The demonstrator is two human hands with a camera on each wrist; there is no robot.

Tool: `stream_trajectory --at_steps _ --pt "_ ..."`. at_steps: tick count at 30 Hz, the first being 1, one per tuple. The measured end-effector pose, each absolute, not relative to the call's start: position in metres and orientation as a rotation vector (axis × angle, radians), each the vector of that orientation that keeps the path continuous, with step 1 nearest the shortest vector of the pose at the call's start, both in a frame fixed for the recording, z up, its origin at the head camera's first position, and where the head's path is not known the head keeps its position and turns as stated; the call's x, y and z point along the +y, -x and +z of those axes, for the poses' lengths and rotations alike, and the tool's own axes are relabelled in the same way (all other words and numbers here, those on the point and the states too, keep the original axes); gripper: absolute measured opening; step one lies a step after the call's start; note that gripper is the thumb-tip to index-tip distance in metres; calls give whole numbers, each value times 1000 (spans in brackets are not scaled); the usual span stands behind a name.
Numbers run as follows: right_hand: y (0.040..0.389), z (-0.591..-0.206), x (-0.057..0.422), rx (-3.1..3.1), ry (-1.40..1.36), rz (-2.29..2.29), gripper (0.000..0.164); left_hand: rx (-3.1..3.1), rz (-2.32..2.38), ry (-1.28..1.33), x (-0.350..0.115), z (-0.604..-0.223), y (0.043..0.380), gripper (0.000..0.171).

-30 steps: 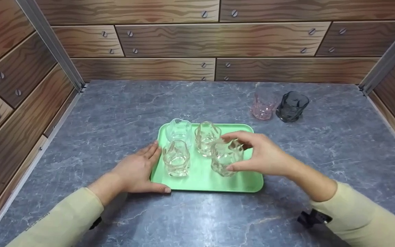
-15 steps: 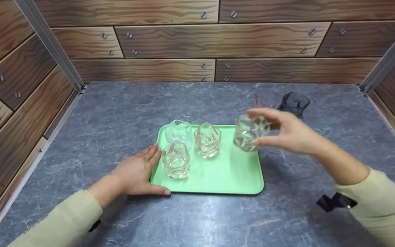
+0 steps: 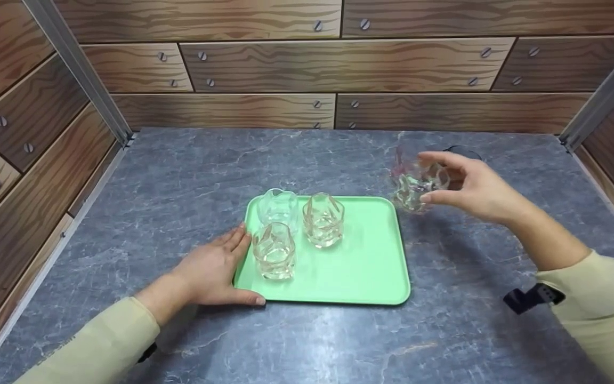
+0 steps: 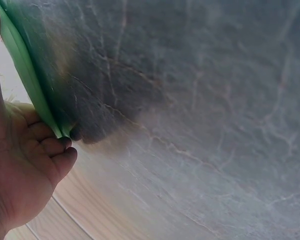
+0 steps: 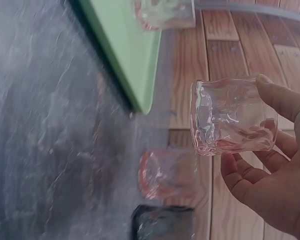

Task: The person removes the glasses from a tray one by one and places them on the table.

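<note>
My right hand (image 3: pixel 483 189) grips a clear faceted glass (image 5: pixel 230 117) between thumb and fingers, holding it up beyond the tray's right edge. In the head view this glass overlaps a pink glass (image 5: pixel 167 175) behind it. At the left side of the light green tray (image 3: pixel 360 266) rests my left hand (image 3: pixel 208 269), its fingers along the side and its thumb at the front edge. On the tray stand three glasses: a bluish one (image 3: pixel 278 205) at the back left, a clear one (image 3: pixel 275 258) in front of it, and a faintly tinted one (image 3: pixel 323 224) near the middle.
A dark grey glass (image 5: pixel 165 225) stands beside the pink one on the marbled table (image 3: pixel 221 160); my right hand mostly hides it in the head view. Wood-patterned panels (image 3: pixel 264 64) enclose the back and sides.
My right hand has lifted the clear glass off the tray's right part and carried it back and to the right, past the tray's edge. My left hand has stayed at the tray.
</note>
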State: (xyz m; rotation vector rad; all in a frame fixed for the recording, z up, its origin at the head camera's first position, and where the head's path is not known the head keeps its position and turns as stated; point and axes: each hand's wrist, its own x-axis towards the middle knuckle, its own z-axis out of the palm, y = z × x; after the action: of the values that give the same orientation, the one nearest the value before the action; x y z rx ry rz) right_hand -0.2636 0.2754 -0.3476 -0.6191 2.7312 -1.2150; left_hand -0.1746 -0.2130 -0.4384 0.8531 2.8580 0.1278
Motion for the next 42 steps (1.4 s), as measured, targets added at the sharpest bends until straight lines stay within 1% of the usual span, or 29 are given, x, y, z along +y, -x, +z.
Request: stream_trajectory --at_steps 12,26,35,42 --pt "282 -376 299 2772 490 -1127 81 2843 134 -837 -211 -438 175 136" --pt "286 -393 294 2696 490 -1219 81 2846 140 -853 -212 -438 174 136" --pt "289 -399 292 2669 483 -1251 84 2841 125 -842 -213 -435 174 136" --pt "288 -400 290 2677 485 -1249 83 2838 136 -836 -213 -436 173 135"
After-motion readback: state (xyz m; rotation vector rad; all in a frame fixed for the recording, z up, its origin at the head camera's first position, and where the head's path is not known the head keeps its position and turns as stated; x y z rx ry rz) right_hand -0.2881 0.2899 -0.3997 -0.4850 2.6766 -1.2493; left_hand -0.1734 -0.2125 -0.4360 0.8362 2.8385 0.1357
